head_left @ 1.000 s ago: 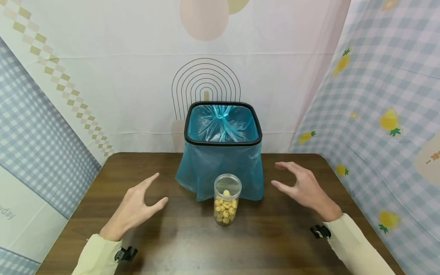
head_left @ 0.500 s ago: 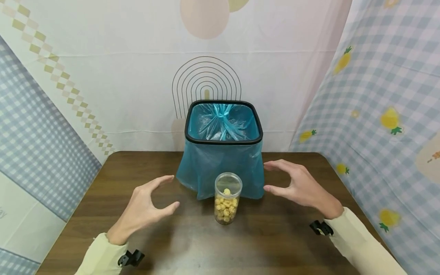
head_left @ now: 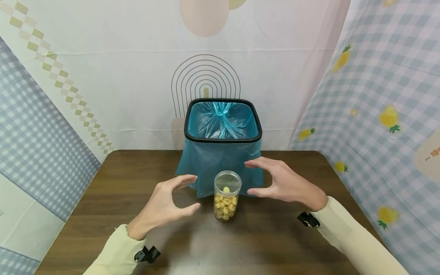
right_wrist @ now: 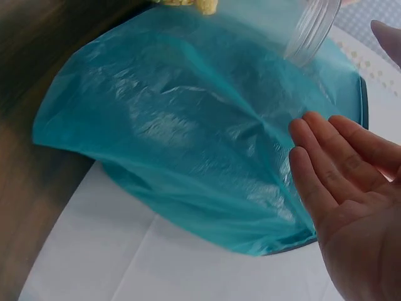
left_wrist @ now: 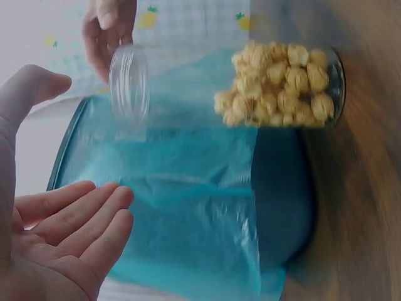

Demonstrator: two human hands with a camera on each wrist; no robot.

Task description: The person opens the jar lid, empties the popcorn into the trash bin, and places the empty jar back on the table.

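Note:
A clear plastic jar (head_left: 227, 196), about half filled with yellow popcorn (left_wrist: 282, 84), stands upright on the table between my hands. Its top shows a ribbed clear rim (left_wrist: 130, 84). On the jar's left, my left hand (head_left: 165, 204) hovers with fingers and thumb spread in a wide C, apart from the jar. My right hand (head_left: 280, 181) is held the same way on the other side, nearer the jar, its fingertips overlapping the blue bag in the head view. Neither hand holds anything. In the right wrist view the jar is cut off at the top.
Behind the jar stands a bin with a black rim (head_left: 223, 140), lined with a blue plastic bag (head_left: 206, 160) that hangs over its outside and is knotted within. A brown wooden table (head_left: 137, 168) carries everything. Patterned cloth (head_left: 137, 76) hangs behind and on both sides.
Both hands have moved inward toward the jar, the left going right and the right going left. The jar and bin have stayed in place.

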